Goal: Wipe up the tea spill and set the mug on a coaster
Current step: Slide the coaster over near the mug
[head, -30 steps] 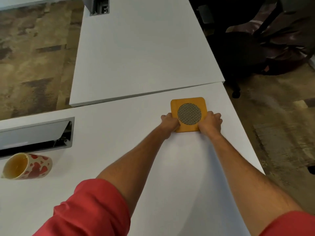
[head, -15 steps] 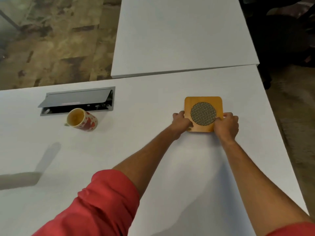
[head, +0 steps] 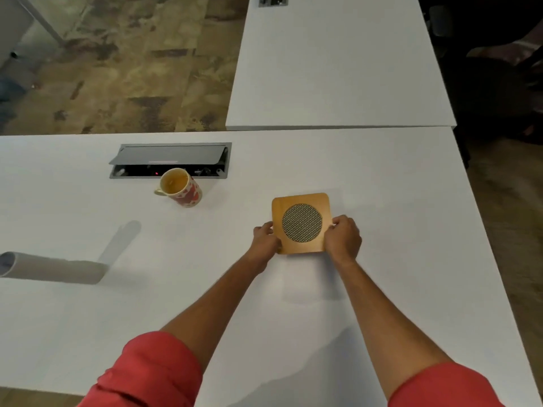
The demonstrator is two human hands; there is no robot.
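Coaster (head: 301, 223) on tabletop (head: 396, 201) toward right edge, gripped as before: left hand (head: 266, 240) fingers curled on left side, right hand (head: 342, 237) on right. Mug (head: 182, 188) lies tipped near far edge; view shifted left.

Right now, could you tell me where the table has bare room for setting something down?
Bare patches: between the mug and the coaster; the table right of the coaster to its edge; the near stretch between the forearms. It is crowded where the left hand and right hand grip the coaster.
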